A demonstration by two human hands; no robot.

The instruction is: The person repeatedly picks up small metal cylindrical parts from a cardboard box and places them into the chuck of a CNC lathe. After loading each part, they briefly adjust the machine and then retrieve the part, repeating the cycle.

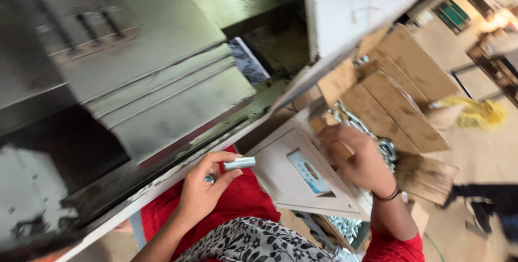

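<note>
Left hand [202, 189] pinching small metal cylinder [240, 163] by fingertips, kept near lap, free end out. Right hand [359, 159] reaching right into cardboard box [399, 94] of shiny parts [386, 147]; grip unclear, blurred.

A large grey sheet-metal machine body with stepped panels [162, 94] fills the upper left of the frame. Flat brown cardboard pieces [399, 94] lie at upper right, a crumpled yellow cloth [477, 113] just beside them. Red fabric [237, 200] shows at bottom centre.
</note>
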